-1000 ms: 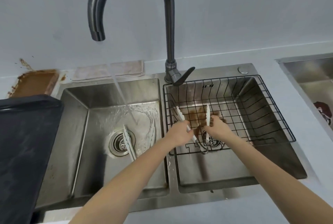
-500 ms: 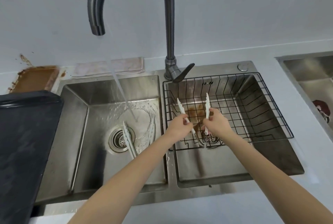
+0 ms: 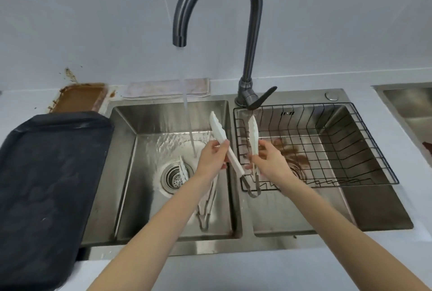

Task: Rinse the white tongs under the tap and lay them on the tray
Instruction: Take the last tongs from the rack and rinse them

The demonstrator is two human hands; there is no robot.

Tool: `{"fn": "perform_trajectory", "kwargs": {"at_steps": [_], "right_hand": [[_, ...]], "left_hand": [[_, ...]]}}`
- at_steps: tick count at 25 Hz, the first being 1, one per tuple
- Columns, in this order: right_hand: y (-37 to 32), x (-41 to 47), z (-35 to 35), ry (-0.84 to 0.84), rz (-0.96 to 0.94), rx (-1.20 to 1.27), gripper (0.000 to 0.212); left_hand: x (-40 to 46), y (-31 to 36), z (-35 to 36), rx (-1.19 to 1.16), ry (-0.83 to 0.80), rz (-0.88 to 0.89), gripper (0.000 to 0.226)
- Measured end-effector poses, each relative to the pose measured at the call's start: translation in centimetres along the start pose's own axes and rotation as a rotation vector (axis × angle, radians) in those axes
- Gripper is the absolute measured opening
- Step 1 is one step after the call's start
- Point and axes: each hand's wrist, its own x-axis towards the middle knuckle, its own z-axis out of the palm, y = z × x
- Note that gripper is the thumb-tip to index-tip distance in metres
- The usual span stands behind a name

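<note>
Both hands grip tongs (image 3: 233, 150), left hand (image 3: 211, 158) and right hand (image 3: 271, 162) on one arm each; tips point away, water stream (image 3: 189, 127) just left.

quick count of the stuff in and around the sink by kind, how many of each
tongs: 2, one held, one lying in the left basin
trays: 2, black, brown dirty
wire baskets: 1
taps: 1
cloths: 1
total: 7
</note>
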Motion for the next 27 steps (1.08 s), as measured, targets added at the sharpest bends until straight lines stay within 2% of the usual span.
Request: {"fn": "perform_trajectory", "kwargs": {"at_steps": [4,8,10,13,20,27], "right_hand": [[-1.2,-0.6,3.3,-0.008,-0.071,-0.007,0.054],[-2.7,-0.5,6.1,-0.025,-0.128,-0.002,0.062],[-3.1,-0.2,7.0,-0.03,-0.135,0.002,0.066],[-3.6,0.2,7.7,-0.022,-0.126,-0.009,0.069],[-3.8,1.1,7.6,-0.013,-0.087,-0.061,0.055],[-3.9,1.6,7.6,-0.028,-0.107,-0.093,0.046]], "left_hand": [[0.1,-0.4,-3.9,-0.044,0.027,-0.049,0.023],[1.1,-1.0,-6.7,-0.083,0.078,-0.078,0.033],[1.7,-1.1,-7.5,-0.099,0.055,-0.09,0.04],[2.7,-0.8,-8.2,-0.133,0.007,-0.131,0.038],[6.1,0.0,-8.3,-0.142,-0.06,-0.162,0.032],[7.6,-0.5,-7.4,-0.168,-0.073,-0.232,0.042]]}}
